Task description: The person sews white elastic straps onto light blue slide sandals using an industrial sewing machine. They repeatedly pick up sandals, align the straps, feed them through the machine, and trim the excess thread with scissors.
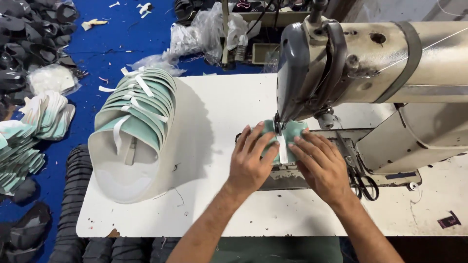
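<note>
Green fabric piece (295, 130) with white strip (282, 148) — lay flat under the needle of the sewing machine (351, 68), on the white bench (229, 107). Left hand (251, 163) and right hand (319, 165) rested on it, one on each side of the strip, fingers spread and pressed down, pinching nothing; likely so placed to keep the piece flat and straight. Scissors (363, 185) lay just beside the right hand. Stack of like pieces (139, 109) leaned in a white curved holder (122, 180), well apart to the left. More pieces (29, 131) were piled on the blue floor (112, 44).
</note>
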